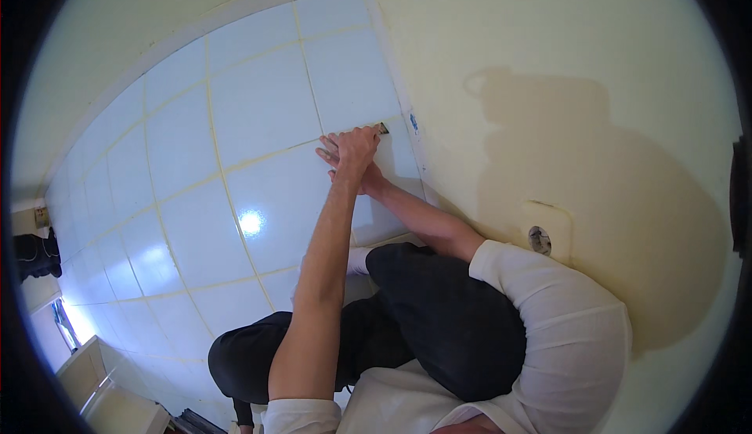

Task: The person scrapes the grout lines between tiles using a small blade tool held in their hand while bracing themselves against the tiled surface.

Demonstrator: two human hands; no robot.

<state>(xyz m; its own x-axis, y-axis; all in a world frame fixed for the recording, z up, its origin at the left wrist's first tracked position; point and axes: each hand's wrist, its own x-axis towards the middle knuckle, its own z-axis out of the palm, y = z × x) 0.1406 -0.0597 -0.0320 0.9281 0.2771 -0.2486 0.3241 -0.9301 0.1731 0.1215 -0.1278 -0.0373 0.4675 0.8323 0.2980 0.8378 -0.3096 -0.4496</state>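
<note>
Over a yellowish grout line between glossy white floor tiles (pixel 266 113), my left hand (pixel 359 144) is closed around something small. Only a dark, flat, blade-like end (pixel 383 128) of it shows past the hand, close to the wall. My right hand (pixel 370 179) crosses beneath the left one, near the tiles. Its fingers point left and look stretched apart, while its palm is mostly hidden by my left hand and wrist.
A cream wall (pixel 470 34) rises close on the right, with a round hole (pixel 540 240) in a pale patch. My bent knees in black trousers (pixel 446 316) are below my hands. A black bag-like object (pixel 37 257) lies far left; a pale box-like unit (pixel 117 406) stands lower left.
</note>
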